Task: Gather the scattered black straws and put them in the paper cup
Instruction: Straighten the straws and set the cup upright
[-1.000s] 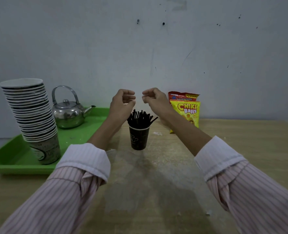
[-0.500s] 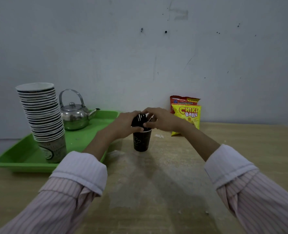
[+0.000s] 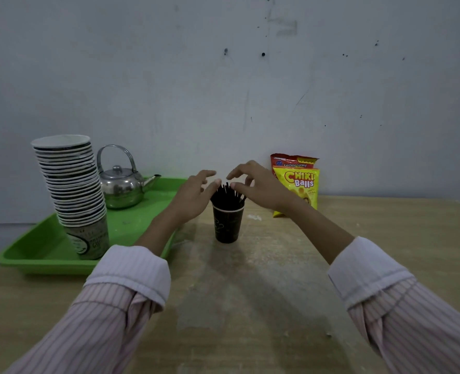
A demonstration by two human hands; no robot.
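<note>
On the table (image 3: 277, 265) stands one paper cup (image 3: 227, 225) packed with black straws (image 3: 227, 195). Over it, my left hand (image 3: 193, 198) and right hand (image 3: 258, 187) hover with fingers spread, gripping nothing. Two snack bags (image 3: 296, 184) lean behind.

We see bare counter (image 3: 250, 292) open in front of the paper cup (image 3: 227, 225) | green tray (image 3: 48, 255) with cup stack (image 3: 75, 190) and kettle (image 3: 122, 186) blocks our left | snack bags (image 3: 299, 184) just right of the cup, against the wall | far right counter is free.
</note>
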